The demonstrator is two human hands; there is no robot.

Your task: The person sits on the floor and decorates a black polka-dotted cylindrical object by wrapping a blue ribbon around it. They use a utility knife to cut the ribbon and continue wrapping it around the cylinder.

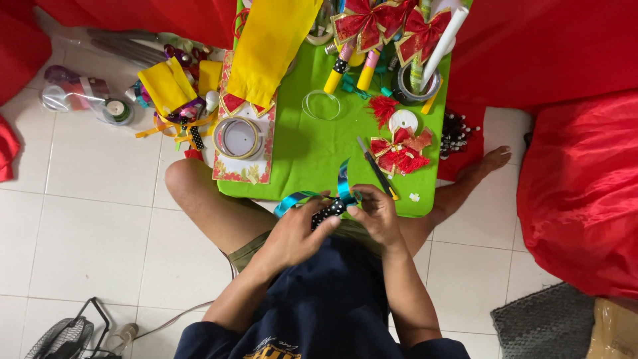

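Both hands together at near edge of green table (312,153): left hand (292,236) & right hand (375,213) pinch teal ribbon (299,197) w/ black dotted ribbon (330,209); red-bordered card (242,169) lies left, yellow bag (272,43) far.

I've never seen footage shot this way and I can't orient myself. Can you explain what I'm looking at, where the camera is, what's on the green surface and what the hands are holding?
The single picture comes from a camera worn on a person's head, looking straight down at their own lap and bare hands. They sit on a white tiled floor at a low bright green table. The left hand and right hand together hold a shiny blue ribbon and a black ribbon with white dots. On the table lie red and gold fabric bows, a slim craft knife, a clear tape roll and a long yellow paper bag.
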